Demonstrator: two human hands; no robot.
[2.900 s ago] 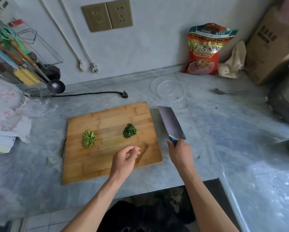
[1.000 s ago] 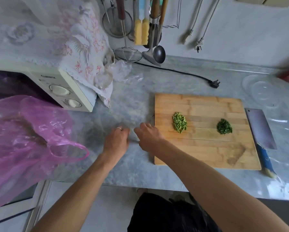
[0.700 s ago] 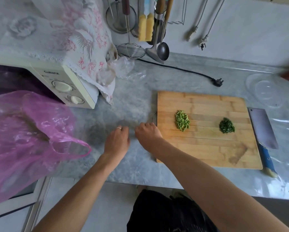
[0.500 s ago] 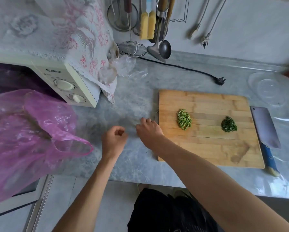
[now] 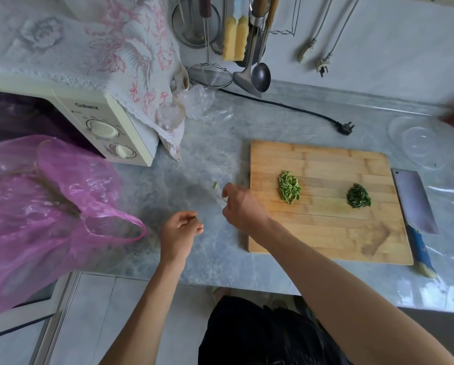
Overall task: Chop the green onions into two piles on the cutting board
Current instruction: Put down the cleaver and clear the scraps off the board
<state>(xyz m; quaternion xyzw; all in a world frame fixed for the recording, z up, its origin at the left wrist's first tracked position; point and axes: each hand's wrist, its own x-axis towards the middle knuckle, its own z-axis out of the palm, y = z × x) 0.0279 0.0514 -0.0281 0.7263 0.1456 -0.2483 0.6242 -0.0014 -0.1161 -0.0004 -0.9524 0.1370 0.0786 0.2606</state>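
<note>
Green onions, chopped, sit in two separate piles on cutting board (image 5: 323, 227): pale pile (image 5: 289, 187) left, dark pile (image 5: 358, 196) right. Left to right: left hand (image 5: 180, 233) over counter, fingers curled, contents cannot tell. Stray green piece (image 5: 215, 184) on counter. Right hand (image 5: 241, 206) beside board's left edge, fingertips pinched, held item unclear. Cleaver (image 5: 415, 206) lies beside board's right edge.

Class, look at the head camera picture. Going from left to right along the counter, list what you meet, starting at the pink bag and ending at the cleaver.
Pink plastic bag → left hand → right hand → light green pile → dark green pile → cleaver.
</note>
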